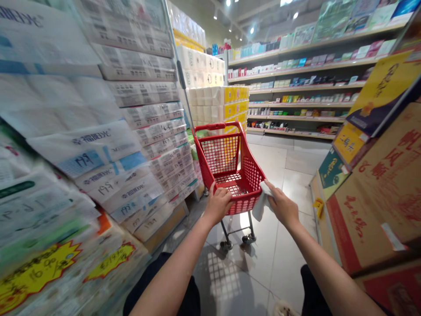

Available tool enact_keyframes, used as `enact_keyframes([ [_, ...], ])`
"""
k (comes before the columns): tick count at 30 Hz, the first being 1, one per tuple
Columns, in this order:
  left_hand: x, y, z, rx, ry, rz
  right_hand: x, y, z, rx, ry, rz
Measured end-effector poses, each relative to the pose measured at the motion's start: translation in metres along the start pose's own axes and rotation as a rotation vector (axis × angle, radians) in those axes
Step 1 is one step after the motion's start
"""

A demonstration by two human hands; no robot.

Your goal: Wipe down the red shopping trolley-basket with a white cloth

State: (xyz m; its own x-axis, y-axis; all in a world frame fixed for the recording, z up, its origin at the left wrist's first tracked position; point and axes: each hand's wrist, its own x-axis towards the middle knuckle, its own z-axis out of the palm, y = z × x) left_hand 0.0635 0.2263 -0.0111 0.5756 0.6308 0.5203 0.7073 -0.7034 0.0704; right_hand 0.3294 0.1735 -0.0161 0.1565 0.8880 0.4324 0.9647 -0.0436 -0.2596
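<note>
A red plastic shopping cart (246, 151) on dark metal legs and casters stands in the aisle before me, its perforated basket holding nothing that I can see. My left hand (219, 204) is closed over the near left part of the basket's rim, thumb on the inner side. At the near right corner, my right hand (283, 205) pinches a white cloth or tissue (262, 202) against the rim. The cloth hangs down outside the basket. Across the far end runs the cart's red handle bar (215, 126).
Tall stacks of wrapped tissue packs (98, 140) line the left, with yellow price signs (41, 274) low down. Cardboard cartons (378, 197) stand close on the right. Shelves (296, 81) of small goods cross the back. Pale floor tiles (292, 175) run between.
</note>
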Motion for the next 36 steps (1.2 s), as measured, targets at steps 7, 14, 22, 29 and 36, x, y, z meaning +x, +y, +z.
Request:
enact_keyframes([
  [7, 0.001, 0.010, 0.001, -0.002, 0.012, -0.010, -0.012, -0.030, 0.011, 0.157, 0.008, -0.119],
  [14, 0.000, 0.012, -0.001, 0.003, 0.014, -0.013, -0.027, -0.074, 0.013, 0.101, -0.085, -0.331],
  [22, -0.001, 0.004, -0.002, 0.017, -0.007, 0.011, -0.007, -0.023, -0.002, -0.093, -0.003, -0.314],
  [29, 0.001, 0.009, 0.002, 0.005, 0.006, -0.004, -0.002, 0.012, 0.003, 0.042, 0.010, -0.024],
  [36, 0.004, 0.029, 0.008, 0.018, 0.048, -0.023, -0.026, -0.043, 0.012, 0.238, -0.046, -0.203],
])
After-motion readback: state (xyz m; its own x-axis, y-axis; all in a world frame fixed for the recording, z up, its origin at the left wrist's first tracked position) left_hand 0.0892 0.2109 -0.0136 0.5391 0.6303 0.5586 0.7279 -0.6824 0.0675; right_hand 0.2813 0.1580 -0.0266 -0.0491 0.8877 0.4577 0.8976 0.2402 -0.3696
